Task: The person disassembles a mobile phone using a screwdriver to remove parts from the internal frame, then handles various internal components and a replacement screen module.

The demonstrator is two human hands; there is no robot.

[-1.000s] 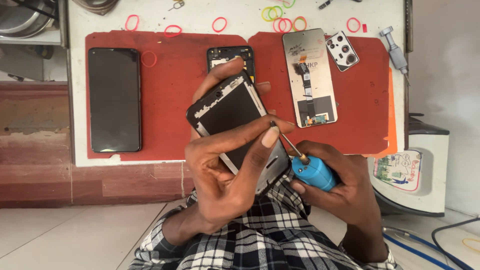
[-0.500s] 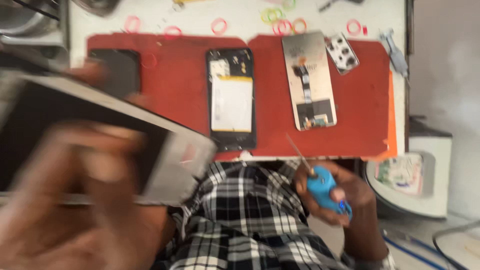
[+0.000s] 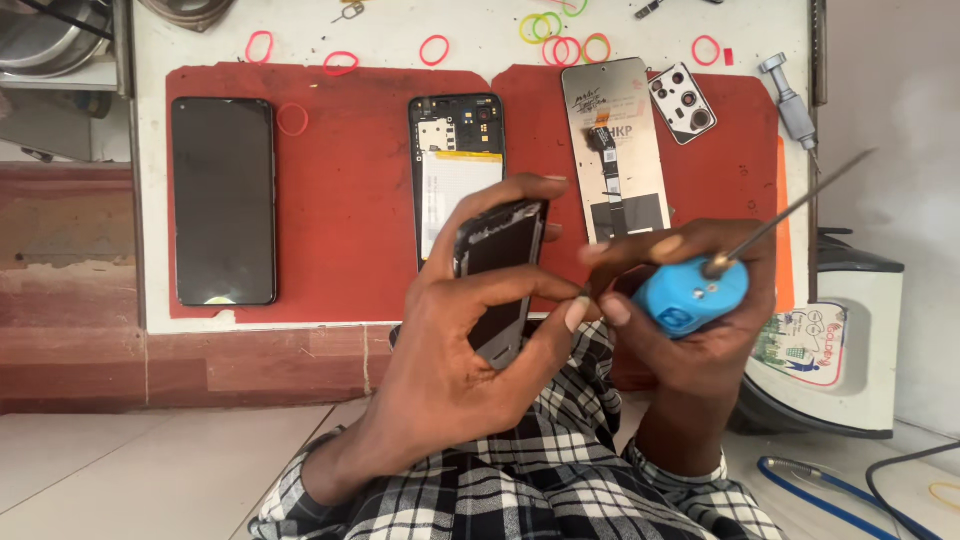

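Observation:
My left hand (image 3: 455, 350) grips a dark phone part (image 3: 500, 275), tilted nearly edge-on, above the table's front edge. My right hand (image 3: 690, 345) holds a blue-handled screwdriver (image 3: 690, 298) in its palm, with the thin shaft pointing up and to the right, away from the part. The right thumb and forefinger meet the left fingertips at the part's right edge. Behind the hands, an opened phone body (image 3: 457, 150) lies on the red mat (image 3: 350, 200).
A black phone (image 3: 222, 200) lies face up at the mat's left. A grey panel with a ribbon cable (image 3: 615, 130) and a camera cover (image 3: 682, 103) lie at the right. Several coloured rubber bands (image 3: 560, 45) dot the white tabletop. A white appliance (image 3: 835, 370) stands at the right.
The left hand swung the phone part left and close to the camera, then brought it back to the centre, held edge-on. The screwdriver tip has left the part and points up-right.

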